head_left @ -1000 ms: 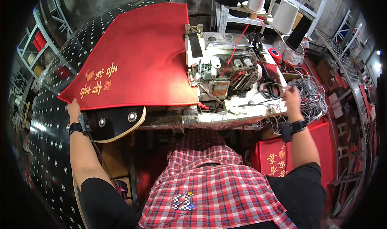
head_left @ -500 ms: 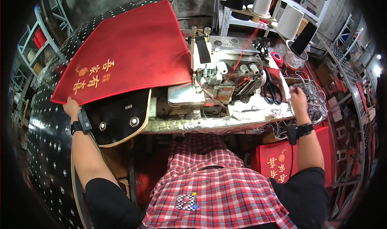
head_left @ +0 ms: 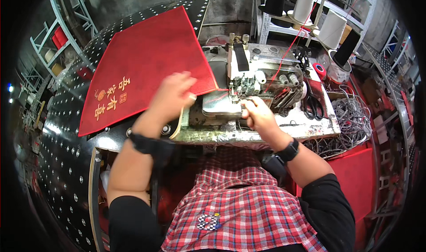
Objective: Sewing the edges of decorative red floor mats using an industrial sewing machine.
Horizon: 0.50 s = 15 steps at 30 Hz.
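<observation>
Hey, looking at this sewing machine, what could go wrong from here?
The right hand is close to the stitching area of the sewing machine, so a finger might get pricked if the machine ran.
A short red thread seems to link the corner of the red mat to the machine; it could snag or pull if the mat shifts.
The tangled grey cables beside the machine might catch something.
</observation>
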Each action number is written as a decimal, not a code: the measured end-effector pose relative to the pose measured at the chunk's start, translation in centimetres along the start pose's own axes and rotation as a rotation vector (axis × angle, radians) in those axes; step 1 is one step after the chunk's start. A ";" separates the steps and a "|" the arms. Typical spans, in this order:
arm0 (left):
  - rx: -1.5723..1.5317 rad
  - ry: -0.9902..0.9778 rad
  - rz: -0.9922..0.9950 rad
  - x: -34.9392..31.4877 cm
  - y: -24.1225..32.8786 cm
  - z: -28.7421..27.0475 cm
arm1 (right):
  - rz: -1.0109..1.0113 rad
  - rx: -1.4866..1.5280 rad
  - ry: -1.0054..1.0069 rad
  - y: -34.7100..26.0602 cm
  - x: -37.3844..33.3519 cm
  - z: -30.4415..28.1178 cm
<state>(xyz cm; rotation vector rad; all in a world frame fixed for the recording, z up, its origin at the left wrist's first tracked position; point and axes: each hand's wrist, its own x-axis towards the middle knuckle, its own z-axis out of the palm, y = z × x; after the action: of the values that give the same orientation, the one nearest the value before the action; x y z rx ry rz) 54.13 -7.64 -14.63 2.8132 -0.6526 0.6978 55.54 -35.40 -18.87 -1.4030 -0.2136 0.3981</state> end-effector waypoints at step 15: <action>-0.125 0.058 -0.122 4.5 2.2 5.3 | 0.221 0.342 0.057 0.1 4.9 7.2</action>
<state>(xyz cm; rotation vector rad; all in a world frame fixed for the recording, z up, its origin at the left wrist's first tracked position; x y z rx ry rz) 58.90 -12.64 -16.99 2.6812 -0.4920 0.6887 57.28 -26.89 -18.24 -1.1005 0.0564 0.5487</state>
